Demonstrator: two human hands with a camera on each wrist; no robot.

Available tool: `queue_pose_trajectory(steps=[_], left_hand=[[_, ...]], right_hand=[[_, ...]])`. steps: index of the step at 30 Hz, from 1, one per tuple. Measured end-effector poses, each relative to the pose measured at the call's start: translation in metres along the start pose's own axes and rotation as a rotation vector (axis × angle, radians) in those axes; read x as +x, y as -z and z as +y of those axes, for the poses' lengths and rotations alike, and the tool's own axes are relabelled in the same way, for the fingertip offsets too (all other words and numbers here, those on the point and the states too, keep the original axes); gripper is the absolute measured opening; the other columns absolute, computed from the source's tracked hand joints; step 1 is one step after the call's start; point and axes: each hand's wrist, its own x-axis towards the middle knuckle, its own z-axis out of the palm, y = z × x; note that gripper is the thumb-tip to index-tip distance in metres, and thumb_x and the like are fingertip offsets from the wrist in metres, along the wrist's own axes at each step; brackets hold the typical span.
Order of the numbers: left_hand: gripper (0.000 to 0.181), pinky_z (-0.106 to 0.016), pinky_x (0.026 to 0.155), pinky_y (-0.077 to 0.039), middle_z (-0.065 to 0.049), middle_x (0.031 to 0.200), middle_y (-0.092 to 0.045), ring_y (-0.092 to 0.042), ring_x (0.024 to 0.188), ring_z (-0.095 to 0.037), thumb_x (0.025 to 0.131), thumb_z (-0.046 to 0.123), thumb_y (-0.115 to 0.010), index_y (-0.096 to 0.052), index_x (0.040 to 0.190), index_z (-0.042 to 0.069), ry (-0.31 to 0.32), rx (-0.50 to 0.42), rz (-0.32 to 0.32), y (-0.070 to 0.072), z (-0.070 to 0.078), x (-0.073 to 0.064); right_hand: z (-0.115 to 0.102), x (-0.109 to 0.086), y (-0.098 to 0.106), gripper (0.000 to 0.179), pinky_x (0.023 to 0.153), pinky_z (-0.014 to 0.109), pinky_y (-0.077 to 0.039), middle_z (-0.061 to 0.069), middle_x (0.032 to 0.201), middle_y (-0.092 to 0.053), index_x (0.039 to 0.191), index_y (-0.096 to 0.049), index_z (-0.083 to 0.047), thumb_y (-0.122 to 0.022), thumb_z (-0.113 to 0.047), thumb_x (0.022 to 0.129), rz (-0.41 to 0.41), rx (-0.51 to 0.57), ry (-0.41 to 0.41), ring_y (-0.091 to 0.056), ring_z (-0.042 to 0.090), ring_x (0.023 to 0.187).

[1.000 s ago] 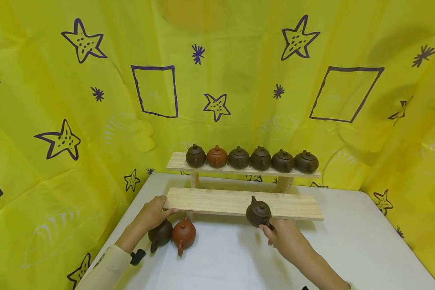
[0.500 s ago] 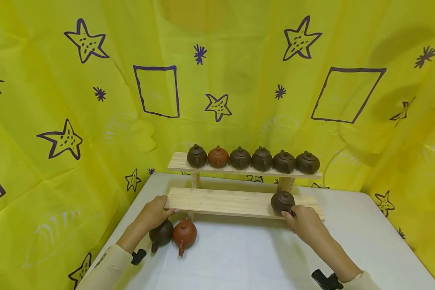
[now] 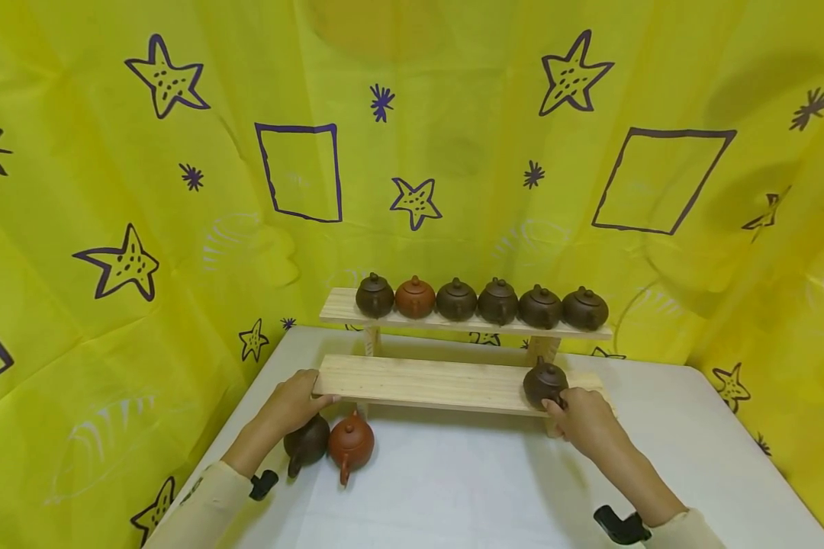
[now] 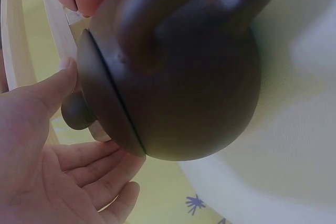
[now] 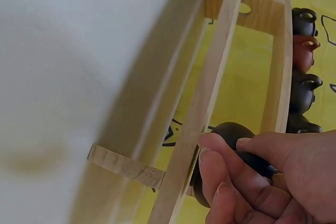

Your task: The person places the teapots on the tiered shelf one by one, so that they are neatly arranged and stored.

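At the right part of the lower wooden board of the shelf point(image 3: 419, 381), my right hand point(image 3: 587, 419) pinches the handle of a dark brown teapot point(image 3: 544, 383), spout pointing back. In the right wrist view, curled fingers point(image 5: 226, 174) hide most of this teapot. My left hand point(image 3: 290, 404) holds the left end of the same board, thumb along its front edge. Just below that hand, a second dark teapot point(image 3: 307, 442) stands on the table beside a reddish-brown teapot point(image 3: 352, 442). In the left wrist view the dark teapot point(image 4: 184, 93) partly covers the left hand point(image 4: 58, 150).
Several teapots line the upper board point(image 3: 336, 303); one, a reddish-brown teapot point(image 3: 415, 297), stands second from the left. A white-covered table point(image 3: 439, 488) carries the shelf. Yellow patterned cloth point(image 3: 467, 152) hangs behind and at both sides.
My right hand has carried the dark teapot rightward, from the lower board's front edge onto its right part. The left hand keeps its place at the board's end.
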Motion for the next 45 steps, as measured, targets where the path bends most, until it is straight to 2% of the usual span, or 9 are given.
queue_pose_trajectory(steps=[12,17,22,25,29,33,37,40,45], left_hand=[[0.062,-0.056,0.094,-0.053,-0.028,0.123,-0.066,-0.067,0.108,-0.038,0.098,0.035,-0.077,-0.057,0.134,-0.012,-0.002,0.019,-0.001,-0.001,0.0,0.001],[0.062,-0.056,0.094,-0.053,-0.028,0.123,-0.066,-0.066,0.108,-0.039,0.098,0.034,-0.077,-0.057,0.133,-0.012,-0.005,0.024,-0.002,-0.001,0.0,0.001],[0.062,-0.057,0.095,-0.053,-0.029,0.123,-0.066,-0.066,0.109,-0.04,0.098,0.034,-0.077,-0.057,0.134,-0.013,-0.006,0.027,-0.002,0.0,0.001,0.001],[0.063,-0.058,0.095,-0.052,-0.029,0.124,-0.065,-0.066,0.11,-0.041,0.098,0.034,-0.077,-0.057,0.135,-0.013,-0.006,0.031,-0.002,0.0,0.002,0.001],[0.062,-0.057,0.094,-0.053,-0.028,0.122,-0.066,-0.066,0.108,-0.04,0.098,0.033,-0.077,-0.057,0.133,-0.013,-0.004,0.034,-0.003,0.0,0.001,0.002],[0.06,-0.056,0.093,-0.053,-0.027,0.12,-0.066,-0.066,0.106,-0.038,0.098,0.033,-0.077,-0.058,0.132,-0.012,-0.01,0.036,0.0,-0.001,0.0,0.002],[0.061,-0.056,0.093,-0.053,-0.028,0.122,-0.066,-0.067,0.106,-0.038,0.098,0.034,-0.077,-0.058,0.132,-0.012,-0.013,0.031,-0.004,-0.001,-0.001,0.003],[0.062,-0.056,0.094,-0.053,-0.028,0.123,-0.066,-0.067,0.107,-0.039,0.098,0.035,-0.076,-0.058,0.133,-0.012,-0.009,0.033,-0.008,-0.001,-0.002,0.003],[0.061,-0.057,0.095,-0.053,-0.029,0.125,-0.065,-0.067,0.109,-0.04,0.098,0.034,-0.076,-0.057,0.134,-0.012,-0.011,0.032,-0.01,0.0,0.0,0.002]], right_hand=[[0.004,0.0,-0.004,0.038,0.051,0.034,-0.045,-0.001,0.056,-0.063,0.07,-0.059,-0.007,-0.065,-0.021,0.105,-0.003,0.032,-0.021,-0.056,0.015,0.05],[0.005,-0.001,-0.004,0.048,0.049,0.034,-0.04,0.0,0.058,-0.06,0.065,-0.056,-0.01,-0.066,-0.035,0.104,-0.008,0.037,-0.061,-0.054,0.016,0.051],[0.006,-0.007,-0.006,0.058,0.049,0.034,-0.041,0.0,0.053,-0.06,0.059,-0.06,-0.01,-0.066,-0.049,0.102,-0.066,0.058,-0.103,-0.056,0.016,0.049],[0.004,-0.01,-0.012,0.061,0.05,0.034,-0.044,0.0,0.047,-0.057,0.057,-0.061,-0.008,-0.066,-0.047,0.103,-0.116,0.082,-0.116,-0.056,0.016,0.045],[-0.002,-0.015,-0.032,0.059,0.05,0.031,-0.046,-0.002,0.043,-0.054,0.055,-0.059,-0.007,-0.067,-0.04,0.103,-0.171,0.072,-0.107,-0.052,0.012,0.039],[-0.02,-0.017,-0.056,0.057,0.049,0.028,-0.045,-0.001,0.042,-0.054,0.055,-0.06,-0.008,-0.07,-0.038,0.102,-0.2,0.078,-0.088,-0.048,0.01,0.037],[-0.049,-0.016,-0.079,0.054,0.049,0.026,-0.042,-0.001,0.043,-0.054,0.057,-0.059,-0.01,-0.072,-0.04,0.1,-0.223,0.116,-0.055,-0.048,0.01,0.04],[-0.075,-0.013,-0.095,0.055,0.052,0.027,-0.043,-0.003,0.043,-0.054,0.057,-0.059,-0.011,-0.072,-0.043,0.1,-0.249,0.149,0.018,-0.05,0.012,0.043],[-0.125,-0.013,-0.123,0.054,0.053,0.026,-0.043,-0.008,0.054,-0.054,0.056,-0.061,-0.013,-0.074,-0.046,0.097,-0.24,0.191,0.207,-0.046,0.007,0.051]])
